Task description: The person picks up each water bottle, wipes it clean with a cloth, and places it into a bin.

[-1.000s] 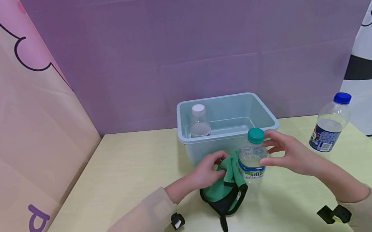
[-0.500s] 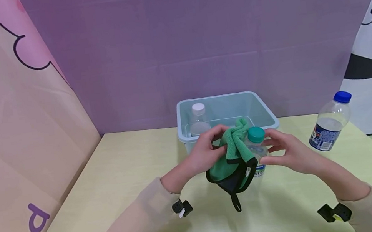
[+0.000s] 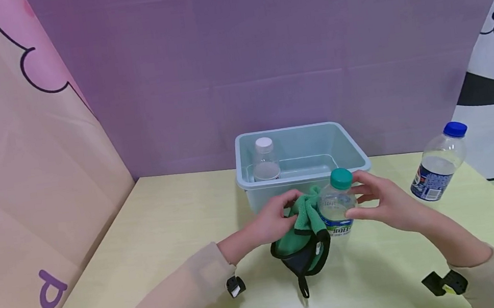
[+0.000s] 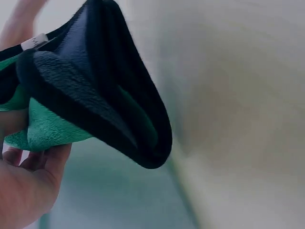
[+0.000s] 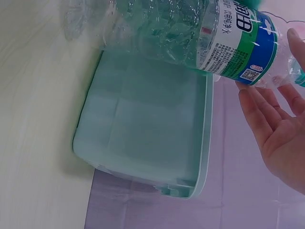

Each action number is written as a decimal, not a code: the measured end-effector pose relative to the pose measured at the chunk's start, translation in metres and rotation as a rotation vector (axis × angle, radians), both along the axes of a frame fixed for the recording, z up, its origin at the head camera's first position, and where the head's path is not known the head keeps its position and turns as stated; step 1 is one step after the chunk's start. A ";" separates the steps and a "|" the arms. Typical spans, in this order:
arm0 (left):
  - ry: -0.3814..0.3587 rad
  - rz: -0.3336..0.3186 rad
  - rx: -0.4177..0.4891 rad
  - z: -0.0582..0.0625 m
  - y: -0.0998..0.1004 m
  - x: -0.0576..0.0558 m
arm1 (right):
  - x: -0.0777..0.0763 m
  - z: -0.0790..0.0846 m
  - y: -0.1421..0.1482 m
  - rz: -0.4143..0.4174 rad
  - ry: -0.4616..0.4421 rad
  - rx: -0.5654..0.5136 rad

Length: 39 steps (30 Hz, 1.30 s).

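Note:
My left hand point(image 3: 276, 217) pinches a bunched green cloth point(image 3: 301, 237) with dark trim and a hanging loop. In the head view the cloth overlaps the left side of a clear plastic bottle point(image 3: 336, 207) with a teal cap. My right hand point(image 3: 380, 202) holds that bottle near its shoulder, thumb on one side and fingers on the other. The right wrist view shows the bottle's blue, green and white label point(image 5: 243, 45), with green cloth just at the top edge. In the left wrist view the cloth's dark-edged folds point(image 4: 95, 86) spread out from my fingers.
A light blue plastic bin point(image 3: 251, 187) stands behind the hands, with a white-capped bottle point(image 3: 265, 159) inside. To the right, a blue-capped bottle point(image 3: 438, 164) with a dark blue label stands on the pale wooden table point(image 3: 179, 208). A purple backdrop point(image 3: 281, 57) hangs behind.
My left hand rose with the cloth along the bottle, up near its cap, then came back down beside the label. The right hand and its bottle stayed nearly still.

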State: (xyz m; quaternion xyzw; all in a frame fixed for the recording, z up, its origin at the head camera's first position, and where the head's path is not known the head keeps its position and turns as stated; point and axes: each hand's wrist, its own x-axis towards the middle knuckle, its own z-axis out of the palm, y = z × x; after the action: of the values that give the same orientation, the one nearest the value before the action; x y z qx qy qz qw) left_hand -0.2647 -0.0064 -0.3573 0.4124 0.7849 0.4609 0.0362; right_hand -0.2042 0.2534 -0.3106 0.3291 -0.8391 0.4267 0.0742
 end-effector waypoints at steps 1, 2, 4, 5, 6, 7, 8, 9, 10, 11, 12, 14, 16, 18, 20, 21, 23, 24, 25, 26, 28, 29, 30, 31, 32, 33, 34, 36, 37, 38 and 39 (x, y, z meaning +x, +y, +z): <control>0.007 0.002 -0.042 -0.005 0.000 -0.001 | 0.000 0.000 -0.001 -0.001 -0.004 0.003; 0.016 -0.001 -0.081 -0.010 -0.001 -0.001 | 0.000 0.000 -0.001 -0.001 -0.006 0.006; 0.029 -0.010 -0.142 -0.018 -0.001 -0.003 | 0.000 0.001 -0.002 -0.003 -0.011 0.012; 0.034 -0.011 -0.161 -0.021 -0.001 -0.003 | -0.001 0.000 -0.002 -0.004 -0.014 0.014; 0.037 -0.013 -0.172 -0.023 -0.001 -0.003 | -0.001 0.001 -0.002 -0.004 -0.018 0.014; 0.042 -0.016 -0.175 -0.025 -0.001 -0.004 | -0.001 0.000 -0.003 -0.004 -0.023 0.014; 0.043 -0.017 -0.167 -0.026 -0.001 -0.003 | -0.001 0.000 -0.003 -0.004 -0.024 0.013; 0.042 -0.016 -0.154 -0.025 -0.001 -0.003 | -0.001 0.000 -0.003 -0.004 -0.026 0.013; 0.039 -0.014 -0.135 -0.024 -0.001 -0.002 | -0.001 0.000 -0.003 -0.004 -0.026 0.011; 0.035 -0.009 -0.116 -0.023 -0.001 -0.002 | -0.001 0.000 -0.003 -0.003 -0.023 0.010; 0.025 -0.007 -0.094 -0.021 -0.001 -0.001 | -0.001 0.000 -0.003 -0.003 -0.020 0.010; 0.000 -0.003 -0.037 -0.015 -0.002 0.001 | -0.001 0.001 -0.003 -0.003 -0.013 0.012; -0.016 0.001 0.021 -0.007 -0.002 0.003 | -0.001 0.001 -0.003 -0.002 -0.009 0.011; -0.032 0.001 0.079 0.003 -0.001 0.004 | -0.001 0.001 -0.003 0.003 -0.003 0.009; -0.034 0.003 0.131 0.012 0.001 0.006 | -0.001 0.000 -0.001 0.009 0.008 0.004; -0.030 0.004 0.152 0.017 0.002 0.006 | -0.001 0.000 0.000 0.011 0.015 0.000; -0.025 0.004 0.187 0.025 0.004 0.007 | -0.001 -0.001 0.001 0.012 0.032 -0.006; -0.018 0.005 0.197 0.028 0.005 0.007 | -0.001 -0.001 0.002 0.012 0.039 -0.009; -0.011 0.004 0.207 0.031 0.006 0.007 | -0.002 -0.002 0.003 0.012 0.044 -0.010; -0.005 0.004 0.212 0.033 0.006 0.008 | -0.002 -0.002 0.003 0.012 0.048 -0.011; 0.005 0.003 0.224 0.037 0.006 0.008 | -0.002 -0.002 0.003 0.015 0.048 -0.012; 0.005 0.002 0.230 0.038 0.006 0.008 | -0.003 -0.002 0.003 0.019 0.046 -0.012; 0.005 0.001 0.235 0.039 0.005 0.009 | -0.003 -0.003 0.003 0.021 0.045 -0.012; 0.004 0.000 0.239 0.040 0.005 0.009 | -0.003 -0.003 0.003 0.023 0.044 -0.012; 0.003 0.000 0.242 0.041 0.004 0.009 | -0.003 -0.003 0.003 0.024 0.044 -0.012; 0.000 -0.002 0.245 0.042 0.002 0.010 | -0.003 -0.002 0.002 0.024 0.044 -0.013; -0.003 -0.004 0.247 0.042 0.001 0.010 | -0.004 -0.002 0.002 0.023 0.044 -0.012; -0.015 -0.005 0.250 0.042 -0.002 0.010 | -0.003 -0.002 0.002 0.020 0.041 -0.008; -0.021 -0.004 0.252 0.041 -0.004 0.010 | -0.003 -0.002 0.003 0.016 0.037 -0.005; -0.026 -0.002 0.256 0.039 -0.006 0.011 | -0.003 -0.001 0.003 0.013 0.033 -0.003; -0.036 0.002 0.259 0.037 -0.008 0.010 | -0.003 -0.001 0.003 0.011 0.028 0.001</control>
State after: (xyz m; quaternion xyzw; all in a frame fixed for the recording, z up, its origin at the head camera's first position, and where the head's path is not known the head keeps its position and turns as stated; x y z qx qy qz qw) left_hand -0.2544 -0.0143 -0.3199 0.4043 0.7185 0.5659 -0.0037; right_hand -0.2071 0.2562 -0.3119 0.3398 -0.8363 0.4222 0.0835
